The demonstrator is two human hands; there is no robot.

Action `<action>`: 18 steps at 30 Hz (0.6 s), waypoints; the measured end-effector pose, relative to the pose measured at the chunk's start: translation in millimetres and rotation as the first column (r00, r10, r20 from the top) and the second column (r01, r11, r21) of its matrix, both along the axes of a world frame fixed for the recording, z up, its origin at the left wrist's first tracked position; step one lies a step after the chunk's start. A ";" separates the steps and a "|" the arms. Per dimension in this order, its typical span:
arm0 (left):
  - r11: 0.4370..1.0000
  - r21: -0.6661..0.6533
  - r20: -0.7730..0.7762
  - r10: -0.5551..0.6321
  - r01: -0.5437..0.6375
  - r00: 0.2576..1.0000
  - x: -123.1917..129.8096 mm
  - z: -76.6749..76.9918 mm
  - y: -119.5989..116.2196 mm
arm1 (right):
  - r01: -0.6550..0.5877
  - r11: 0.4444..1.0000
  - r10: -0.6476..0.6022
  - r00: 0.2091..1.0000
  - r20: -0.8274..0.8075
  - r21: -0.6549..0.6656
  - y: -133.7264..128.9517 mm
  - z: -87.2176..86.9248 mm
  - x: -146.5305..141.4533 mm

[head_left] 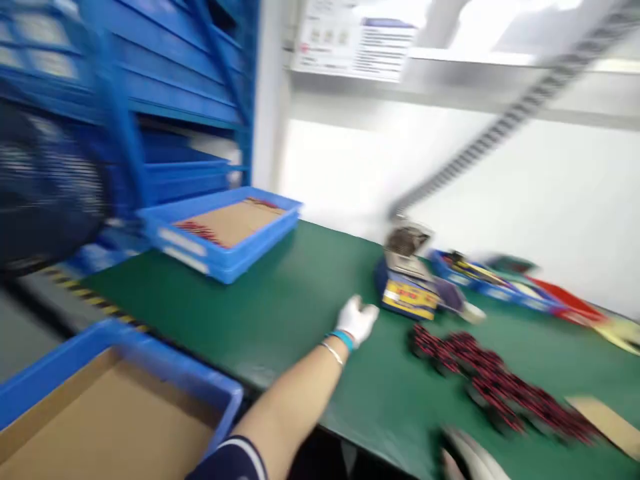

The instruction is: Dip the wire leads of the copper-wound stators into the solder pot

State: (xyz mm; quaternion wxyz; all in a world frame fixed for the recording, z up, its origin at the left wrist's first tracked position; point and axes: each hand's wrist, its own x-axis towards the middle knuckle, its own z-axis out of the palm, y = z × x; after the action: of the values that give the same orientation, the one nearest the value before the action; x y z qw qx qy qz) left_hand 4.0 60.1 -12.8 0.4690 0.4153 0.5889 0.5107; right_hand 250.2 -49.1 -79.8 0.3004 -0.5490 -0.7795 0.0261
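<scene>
Open green mat (280,300) between blue tray (225,233) and small blue machine (407,280); left hand (356,320) sits at its right edge. Right of the hand, red-black parts pile (495,390) blocks the way. Near-left corner taken by cardboard-lined bin (115,400).

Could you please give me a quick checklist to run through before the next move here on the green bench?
1. Left hand free and resting on the green mat: ok; it holds nothing.
2. Right hand state: cannot tell; only a blurred edge shows at the bottom.
3. Pile of red and black parts within the hands' area: ok, it lies between them.
4. Small machine unobstructed: ok, just beyond the left hand.
5. Near blue tray lined with cardboard: ok.
6. Picture sharpness: not ok, heavy motion blur.
</scene>
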 end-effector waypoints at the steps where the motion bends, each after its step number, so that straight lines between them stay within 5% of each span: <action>1: 1.000 0.003 -0.012 -0.027 0.027 1.000 0.5 -3.0 3.1 | 0.068 0.998 -0.068 0.998 0.012 -0.005 -20.5 5.0 5.4; 3: 0.996 0.023 -0.042 -0.079 0.080 0.996 3.4 -10.6 11.1 | 0.174 0.984 -0.173 0.985 0.013 -0.031 -41.8 13.5 1.8; 6: 0.984 0.070 -0.110 -0.155 0.163 0.982 12.1 -18.4 16.7 | 0.281 0.957 -0.285 0.957 -0.049 -0.071 -40.8 18.4 -5.6; 12: 0.915 0.184 -0.337 -0.285 0.360 0.897 40.0 -17.5 -15.0 | 0.499 0.866 -0.498 0.858 -0.127 -0.024 -38.1 21.1 28.4; 15: 0.833 0.223 -0.605 -0.289 0.506 0.742 57.5 -16.6 -28.3 | 0.561 0.824 -0.564 0.825 -0.038 -0.079 -26.6 32.9 54.4; 18: 0.771 0.171 -0.809 -0.245 0.614 0.534 74.3 -13.0 -24.8 | 0.519 0.841 -0.503 0.854 0.131 -0.154 1.7 49.3 71.3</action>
State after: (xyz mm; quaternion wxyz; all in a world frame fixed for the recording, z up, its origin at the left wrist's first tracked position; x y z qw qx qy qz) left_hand 78.3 35.2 -25.8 0.1913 0.8159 0.4714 0.2748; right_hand 321.5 -47.4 -30.6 0.2108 -0.7630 -0.6111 -0.0068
